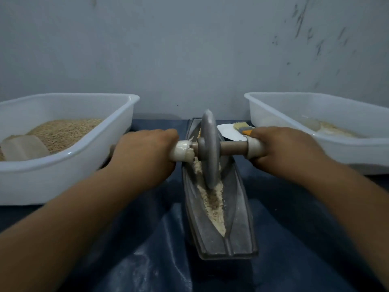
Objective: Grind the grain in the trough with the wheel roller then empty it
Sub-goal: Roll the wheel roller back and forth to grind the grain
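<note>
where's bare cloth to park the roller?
Bare cloth lies near-left of the trough, below the left tub, and near-right below the right tub. Far right of the trough is crowded: brush on a white plate.

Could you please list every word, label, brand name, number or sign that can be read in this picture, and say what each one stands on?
There are none to read.
The wheel roller, the trough, the left tub, the right tub and the brush show no print or label.
The dark marks on the wall are scuffs, not writing.
</note>
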